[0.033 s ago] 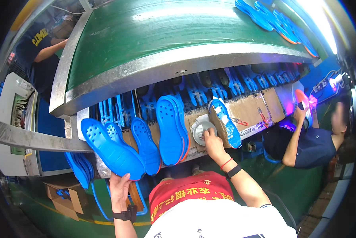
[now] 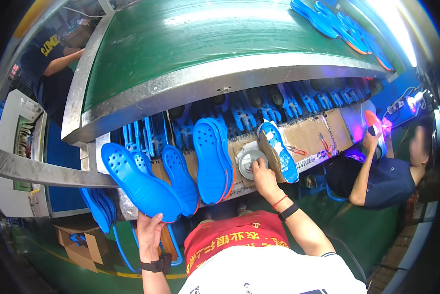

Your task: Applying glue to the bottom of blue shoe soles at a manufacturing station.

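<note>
My left hand (image 2: 149,229) grips the near end of a blue shoe sole (image 2: 139,181), thumb on its top face, holding it tilted at the bench's left edge. Small round holes dot the sole's far end. My right hand (image 2: 265,177) reaches into a small grey bowl (image 2: 246,171), its fingers pinched together; whatever they hold is hidden. Between my hands lie another blue sole (image 2: 179,171) and a stack of blue soles (image 2: 209,161) with orange edges. Right of the bowl, a blue sole (image 2: 289,171) smeared with white rests against a torn piece of cardboard (image 2: 274,156).
Red-handled pliers (image 2: 297,150) lie on the cardboard-covered bench (image 2: 308,134). Behind are a row of blue racks (image 2: 244,115) and a raised green conveyor (image 2: 180,44) with a metal rim. A co-worker (image 2: 376,176) sits at the right; another person (image 2: 48,63) stands far left.
The sole in my left hand has shifted slightly up and to the right along with the hand. My right hand stays at the bowl.
</note>
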`<action>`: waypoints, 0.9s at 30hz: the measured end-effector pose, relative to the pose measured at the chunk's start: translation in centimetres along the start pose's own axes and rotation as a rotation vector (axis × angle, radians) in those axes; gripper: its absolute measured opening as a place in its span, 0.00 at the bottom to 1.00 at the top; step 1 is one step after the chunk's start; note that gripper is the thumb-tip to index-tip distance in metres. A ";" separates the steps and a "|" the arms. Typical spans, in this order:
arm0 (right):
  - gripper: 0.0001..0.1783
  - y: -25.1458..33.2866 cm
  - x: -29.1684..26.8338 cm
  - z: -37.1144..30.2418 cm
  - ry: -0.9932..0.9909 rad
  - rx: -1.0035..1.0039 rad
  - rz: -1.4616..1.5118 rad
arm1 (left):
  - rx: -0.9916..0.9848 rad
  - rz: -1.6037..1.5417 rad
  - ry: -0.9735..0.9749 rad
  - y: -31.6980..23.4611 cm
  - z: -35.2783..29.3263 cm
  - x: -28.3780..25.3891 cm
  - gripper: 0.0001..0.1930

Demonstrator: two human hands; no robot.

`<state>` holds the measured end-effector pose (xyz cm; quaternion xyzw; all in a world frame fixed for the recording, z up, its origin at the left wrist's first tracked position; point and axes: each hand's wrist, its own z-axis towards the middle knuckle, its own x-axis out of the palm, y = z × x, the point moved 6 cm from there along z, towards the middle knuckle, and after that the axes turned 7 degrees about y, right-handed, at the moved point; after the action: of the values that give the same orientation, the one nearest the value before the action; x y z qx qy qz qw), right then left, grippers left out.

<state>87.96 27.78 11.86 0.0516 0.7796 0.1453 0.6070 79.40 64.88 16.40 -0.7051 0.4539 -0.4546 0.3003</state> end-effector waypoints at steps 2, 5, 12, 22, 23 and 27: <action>0.10 0.0 0.1 0.0 0.008 0.003 0.009 | -0.011 -0.027 0.026 -1.0 0.2 3.3 0.33; 0.09 -0.5 0.8 0.1 0.025 0.012 0.027 | 0.045 0.033 0.075 -1.7 0.5 6.1 0.33; 0.09 -0.2 -0.5 -0.5 -0.003 0.038 0.091 | 0.222 0.118 0.090 -2.8 1.2 10.7 0.32; 0.07 4.3 -11.4 -5.0 -0.401 -0.172 0.332 | 0.457 0.307 0.036 -4.2 1.6 16.8 0.25; 0.08 5.3 -13.0 -5.7 -0.419 -0.232 0.383 | 0.458 0.306 0.038 -4.3 1.5 17.2 0.25; 0.10 7.8 -15.5 -6.8 -0.463 -0.382 0.473 | 0.451 0.364 0.069 -4.4 1.5 18.5 0.24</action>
<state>84.66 30.12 30.10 0.1474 0.5473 0.4085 0.7154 85.59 49.76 26.28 -0.5116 0.4705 -0.5063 0.5105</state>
